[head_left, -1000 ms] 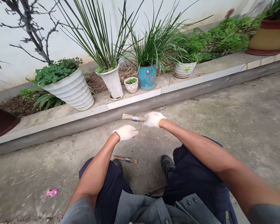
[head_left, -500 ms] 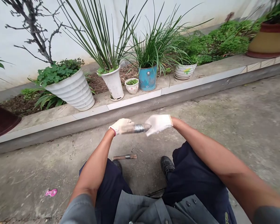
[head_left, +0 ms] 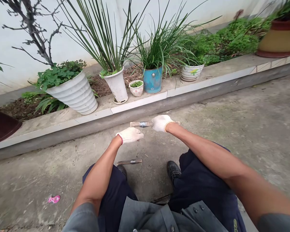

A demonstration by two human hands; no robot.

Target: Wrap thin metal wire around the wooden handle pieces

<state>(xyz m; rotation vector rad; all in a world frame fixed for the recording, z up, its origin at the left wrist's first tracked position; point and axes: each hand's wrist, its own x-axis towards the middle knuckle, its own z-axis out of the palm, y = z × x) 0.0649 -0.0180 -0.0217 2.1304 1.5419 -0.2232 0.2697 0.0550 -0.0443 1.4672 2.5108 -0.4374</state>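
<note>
Both my hands wear white knit gloves. My right hand [head_left: 161, 122] is closed round one end of a short wooden stick [head_left: 138, 124] with grey wire wound about its middle, held level in front of me. My left hand [head_left: 130, 135] sits just below and left of the stick with its fingers pinched together, apparently on the thin wire end that hangs from the winding. A second stick with a wire winding [head_left: 129, 161] lies on the concrete between my feet.
A raised tiled kerb [head_left: 140, 104] runs across in front, bearing a ribbed white pot [head_left: 73, 95], a tall white pot [head_left: 117, 85], a small bowl pot [head_left: 136, 88], a blue pot [head_left: 152, 80] and a patterned pot [head_left: 191, 72]. A pink object [head_left: 53, 199] lies on the ground at left.
Half a second ago both hands met at the stick; now my left hand has dropped down and away, and my right hand has lifted the stick slightly.
</note>
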